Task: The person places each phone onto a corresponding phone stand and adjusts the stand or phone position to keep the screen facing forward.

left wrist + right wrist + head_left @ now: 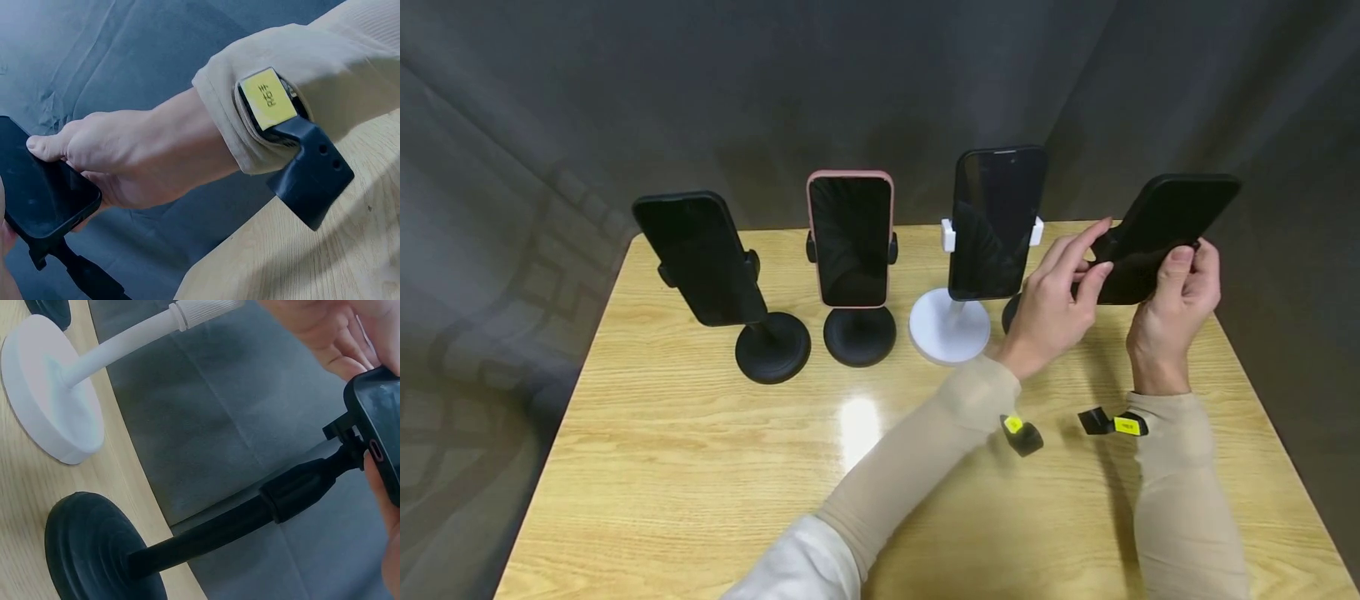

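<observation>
At the right of the head view, a black smartphone (pixel 1183 212) sits tilted in a black phone stand, whose base (pixel 94 550) and bent neck (pixel 206 534) show in the right wrist view. My right hand (pixel 1172 321) grips the phone's right side, thumb (pixel 45 147) on the screen and fingers behind. On the opposite edge, my left hand (pixel 1051 308) pinches the black clamp arm (pixel 1105 245) between thumb and forefinger. In the head view my left hand and forearm hide most of this stand's base and neck.
Three more phones stand in holders in a row to the left: a black one (pixel 700 258), a pink-framed one (pixel 852 242) and a black one (pixel 997 225) on a white stand (pixel 950 327). A dark curtain (pixel 880 92) hangs behind the wooden table (pixel 700 467).
</observation>
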Demonstrator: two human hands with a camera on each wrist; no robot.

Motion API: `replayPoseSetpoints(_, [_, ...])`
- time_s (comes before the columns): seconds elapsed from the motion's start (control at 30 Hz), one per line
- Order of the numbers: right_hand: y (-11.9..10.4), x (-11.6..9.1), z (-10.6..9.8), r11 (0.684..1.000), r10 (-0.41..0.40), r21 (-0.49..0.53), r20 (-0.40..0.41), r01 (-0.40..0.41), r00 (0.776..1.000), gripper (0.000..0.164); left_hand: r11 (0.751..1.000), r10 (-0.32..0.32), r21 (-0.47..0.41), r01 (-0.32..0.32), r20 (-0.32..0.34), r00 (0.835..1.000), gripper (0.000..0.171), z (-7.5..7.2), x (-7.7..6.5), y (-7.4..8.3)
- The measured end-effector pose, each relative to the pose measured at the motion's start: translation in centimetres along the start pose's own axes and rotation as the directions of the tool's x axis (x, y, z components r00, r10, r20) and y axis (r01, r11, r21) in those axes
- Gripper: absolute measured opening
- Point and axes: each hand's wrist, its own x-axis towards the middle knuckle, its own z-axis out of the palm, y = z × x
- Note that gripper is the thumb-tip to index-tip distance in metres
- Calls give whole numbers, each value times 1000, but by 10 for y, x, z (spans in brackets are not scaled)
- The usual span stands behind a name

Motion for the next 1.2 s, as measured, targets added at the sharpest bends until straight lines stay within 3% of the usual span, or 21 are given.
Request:
replayPoseSetpoints(0.37, [1, 0, 3, 999, 3, 39, -26, -2, 1000, 20, 998, -56, 1, 56, 4, 998, 47, -1, 0, 4])
replayPoseSetpoints(0.67, [-1, 0, 6, 999, 27, 47, -39, -25, 999, 20, 998, -63, 18, 63, 4, 998, 46, -5, 3, 7])
replayPoseSetpoints(1.2, [-2, -2, 2, 1000, 18, -13, -31, -18, 999, 20, 998, -48, -38, 49, 13, 999, 48, -3, -2, 4])
